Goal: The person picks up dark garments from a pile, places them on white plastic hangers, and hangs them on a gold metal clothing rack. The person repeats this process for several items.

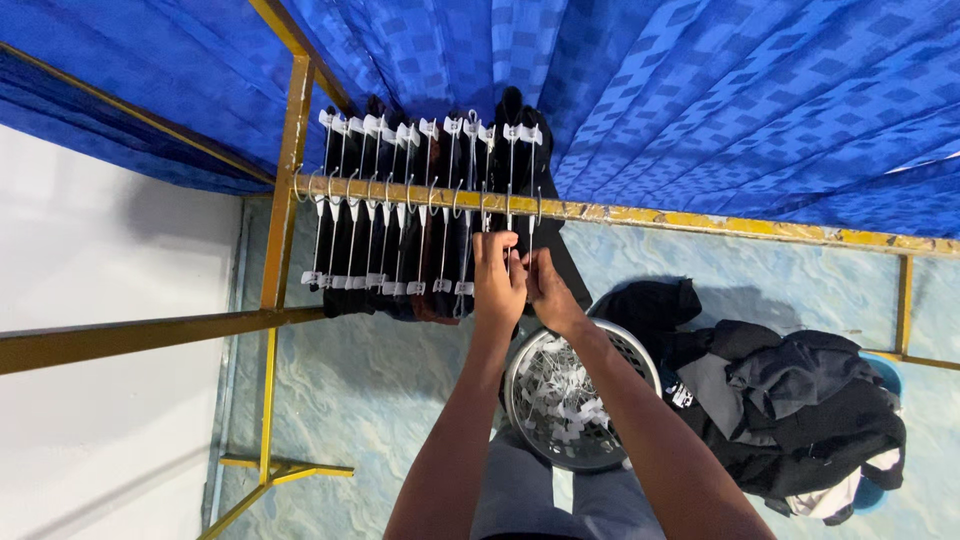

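View from above: the left hand (497, 280) and right hand (545, 290) meet, fingers curled nearly closed, on the near end of the last clip hanger (512, 190) at the right of a row hung on the yellow rail (640, 213). This hanger's long axis runs across the rail, away from the person, a dark garment (540, 160) hanging from it. Below the hands stand a round basket of clips (570, 400) and piled dark clothes (790, 400).
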